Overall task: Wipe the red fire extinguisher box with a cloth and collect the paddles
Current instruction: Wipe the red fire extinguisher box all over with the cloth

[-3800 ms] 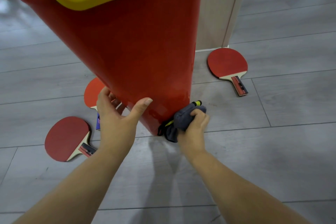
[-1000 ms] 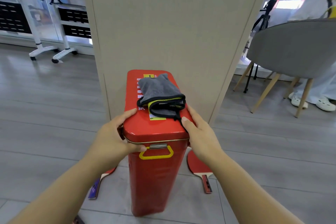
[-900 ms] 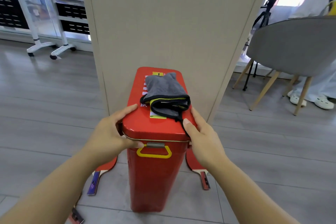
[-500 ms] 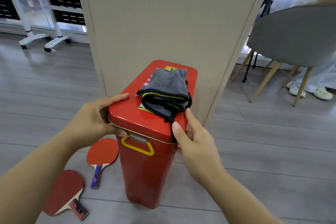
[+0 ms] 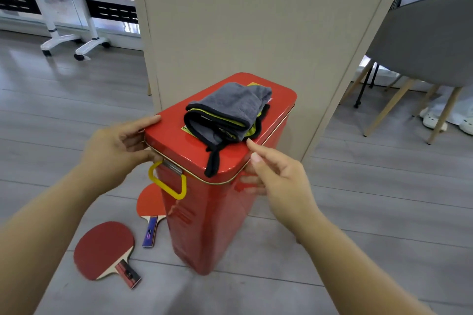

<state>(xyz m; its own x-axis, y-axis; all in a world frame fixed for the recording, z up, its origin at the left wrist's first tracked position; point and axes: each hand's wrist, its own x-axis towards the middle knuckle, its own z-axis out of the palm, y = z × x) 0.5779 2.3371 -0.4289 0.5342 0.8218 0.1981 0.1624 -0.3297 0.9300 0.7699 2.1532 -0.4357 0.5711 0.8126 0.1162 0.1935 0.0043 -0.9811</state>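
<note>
The red fire extinguisher box (image 5: 217,212) is seen standing on the floor against the front of a beige pillar (image 5: 256,20). Since half a second ago it has been turned further about its upright axis, so that a corner now faces the camera and the yellow handle (image 5: 169,186) has been swung to the box's left face. Its long axis is kept vertical, lid upward. The folded grey cloth (image 5: 227,110) is left lying on the lid, one black-edged corner hanging over the near rim.

The lid's left corner is gripped by the left hand (image 5: 115,148), fingers on top and thumb below by the handle. The right hand (image 5: 279,181) has been loosened: its fingers are loosely spread, the index tip touching the rim beside the cloth.

Left of the box's foot two paddles are seen: one (image 5: 103,250) lying fully in view, the other (image 5: 151,207) partly hidden behind the box. The lid's label is mostly covered by the cloth.
</note>
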